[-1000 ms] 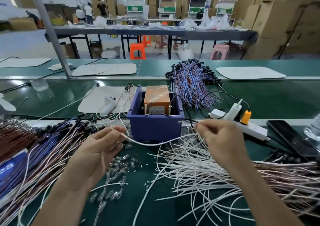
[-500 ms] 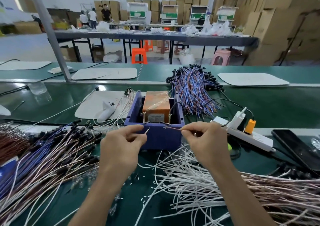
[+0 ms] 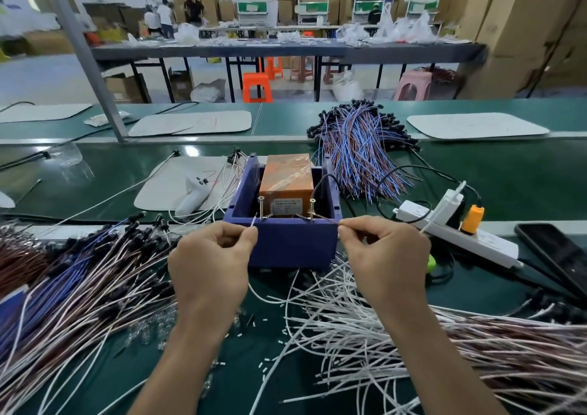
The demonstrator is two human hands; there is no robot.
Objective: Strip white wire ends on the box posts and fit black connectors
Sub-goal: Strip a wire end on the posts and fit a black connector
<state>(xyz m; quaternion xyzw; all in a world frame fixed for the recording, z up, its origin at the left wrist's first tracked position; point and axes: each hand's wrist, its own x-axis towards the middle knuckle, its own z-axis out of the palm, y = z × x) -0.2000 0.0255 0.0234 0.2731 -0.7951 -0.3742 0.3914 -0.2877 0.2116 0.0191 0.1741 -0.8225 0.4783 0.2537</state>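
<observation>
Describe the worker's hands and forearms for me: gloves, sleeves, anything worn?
Both are bare: the left hand and right hand wear no gloves, and no ring shows. The left forearm and right forearm are uncovered down to the frame's bottom edge, with no sleeve, watch or strap.

Wire ends [image 3: 253,222] now beside the posts [image 3: 261,209]

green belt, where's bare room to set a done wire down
Bare belt lies behind the power strip, right of the blue-brown wire bundle. Near the purple box, loose white wires and connector-tipped wires crowd both sides.
</observation>
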